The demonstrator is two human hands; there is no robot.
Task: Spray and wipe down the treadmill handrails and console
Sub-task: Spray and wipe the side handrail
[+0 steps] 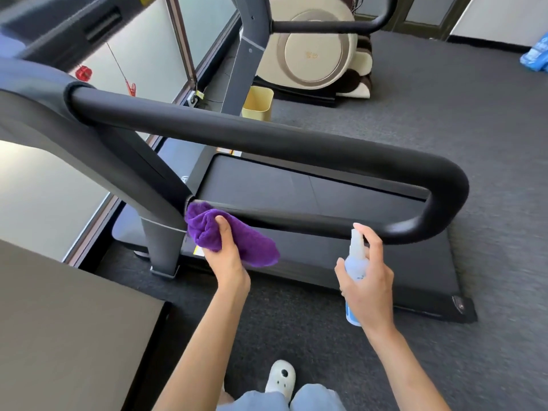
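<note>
The treadmill's black padded handrail [267,137] loops across the middle of the view and bends back at the right into a lower bar [311,222]. My left hand [226,256] grips a bunched purple cloth [213,229] pressed against the lower bar where it meets the grey upright [160,232]. My right hand [369,277] holds a small clear spray bottle [355,262] upright, index finger on its nozzle, just below the lower bar near the bend. The console [59,28] shows only at the top left edge.
The treadmill belt [296,185] lies under the rail on grey carpet. A dark tabletop [65,327] sits at the lower left. A yellow bin [257,102] and a cream massage chair [314,48] stand behind. Frosted windows run along the left. My shoe [280,378] is below.
</note>
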